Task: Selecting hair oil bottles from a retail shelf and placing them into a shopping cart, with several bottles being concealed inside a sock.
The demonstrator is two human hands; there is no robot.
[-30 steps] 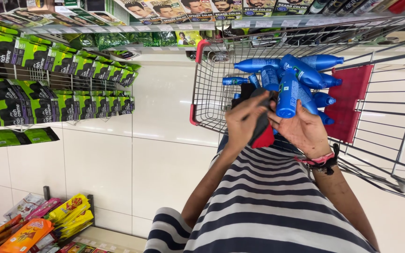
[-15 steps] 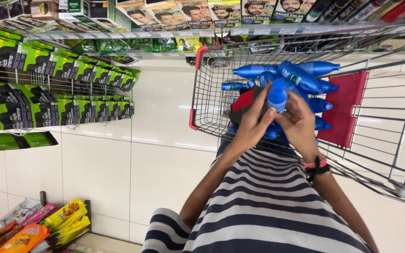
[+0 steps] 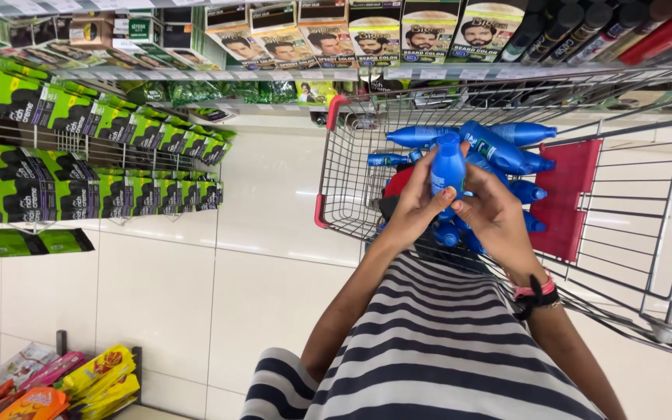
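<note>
Both hands, left hand (image 3: pixel 414 206) and right hand (image 3: pixel 495 214), clasp a smooth blue plastic bottle (image 3: pixel 447 165) upright above the wire shopping cart (image 3: pixel 351 187); it looks light, rigid, slightly slippery, best held around its middle.

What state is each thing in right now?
Left hand: gripping the held bottle.
Right hand: gripping the same bottle.
Held bottle: blue, upright, capped, lifted over the cart.
Other bottles: lying piled in the cart.
Cart: loaded, child seat flap folded.
</note>
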